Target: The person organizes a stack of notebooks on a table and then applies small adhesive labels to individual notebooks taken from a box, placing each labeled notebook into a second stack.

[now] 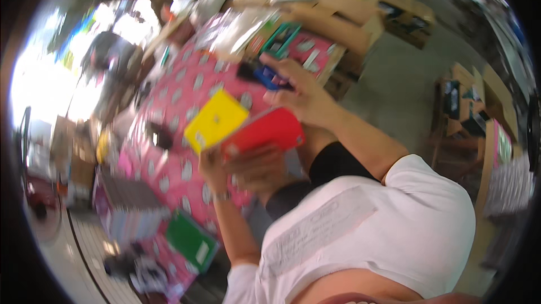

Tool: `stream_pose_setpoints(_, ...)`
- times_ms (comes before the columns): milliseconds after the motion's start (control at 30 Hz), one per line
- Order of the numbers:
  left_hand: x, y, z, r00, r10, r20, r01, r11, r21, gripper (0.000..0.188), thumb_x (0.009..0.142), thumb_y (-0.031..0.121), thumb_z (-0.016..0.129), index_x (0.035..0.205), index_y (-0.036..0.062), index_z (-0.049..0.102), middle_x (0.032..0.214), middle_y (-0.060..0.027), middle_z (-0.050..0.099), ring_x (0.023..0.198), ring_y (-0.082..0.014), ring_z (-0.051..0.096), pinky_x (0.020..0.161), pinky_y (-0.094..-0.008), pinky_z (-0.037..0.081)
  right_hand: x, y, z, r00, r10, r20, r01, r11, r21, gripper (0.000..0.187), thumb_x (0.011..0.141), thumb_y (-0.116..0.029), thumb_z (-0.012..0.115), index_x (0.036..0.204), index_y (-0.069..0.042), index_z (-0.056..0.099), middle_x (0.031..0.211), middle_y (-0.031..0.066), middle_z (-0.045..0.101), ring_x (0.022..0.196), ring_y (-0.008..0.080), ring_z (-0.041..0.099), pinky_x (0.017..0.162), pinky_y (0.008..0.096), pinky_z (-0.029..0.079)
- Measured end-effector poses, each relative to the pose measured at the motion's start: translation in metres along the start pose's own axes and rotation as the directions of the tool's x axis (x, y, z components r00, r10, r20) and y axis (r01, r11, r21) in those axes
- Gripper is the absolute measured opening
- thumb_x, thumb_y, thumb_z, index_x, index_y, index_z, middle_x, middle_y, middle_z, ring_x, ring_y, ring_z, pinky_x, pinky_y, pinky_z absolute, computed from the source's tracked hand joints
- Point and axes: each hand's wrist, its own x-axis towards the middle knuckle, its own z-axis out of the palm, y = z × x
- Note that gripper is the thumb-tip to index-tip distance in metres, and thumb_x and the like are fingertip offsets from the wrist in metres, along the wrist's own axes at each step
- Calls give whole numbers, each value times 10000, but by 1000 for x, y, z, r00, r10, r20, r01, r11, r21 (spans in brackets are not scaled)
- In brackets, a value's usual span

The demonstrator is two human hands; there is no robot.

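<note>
My left hand (211, 167), with a band at its wrist, is closed on the near edge of a red booklet (269, 130) and a yellow booklet (216, 119). They lie against each other at an angle; I cannot tell whether they are joined. Farther right, my right hand (298, 87) is closed round a blue and black hand-held tool (271, 77). Blur hides its exact kind. The tool stays apart from the booklets, over the pink patterned tablecloth (174, 98).
A stack of booklets (127, 205) and a green booklet (191, 241) lie at the near left. A green tray (282, 39) and clear plastic (239, 30) are at the far side. Cardboard boxes (332, 19) stand beyond, with an open carton (470, 98) at the right.
</note>
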Motion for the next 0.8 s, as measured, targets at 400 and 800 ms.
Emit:
stream_pose_setpoints(400,-15,8,11,989,-56,-135,36,989,-143,149,833,-56,651,974,-11,628,879,-134,732,804,-165,720,660,-266,532,-78,32,119,927,39,372,89,943,-320,681,733,-273,757,1336,-63,522,1110,148,504,968,327,611,797,405,544)
stream_pose_setpoints(800,-17,1,14,980,-33,-195,22,998,-59,215,790,-116,554,953,-1,633,865,-111,738,737,-159,699,643,-270,521,-69,35,131,925,-43,377,202,897,-394,661,699,-311,747,1253,5,575,1020,139,520,914,299,624,752,386,549)
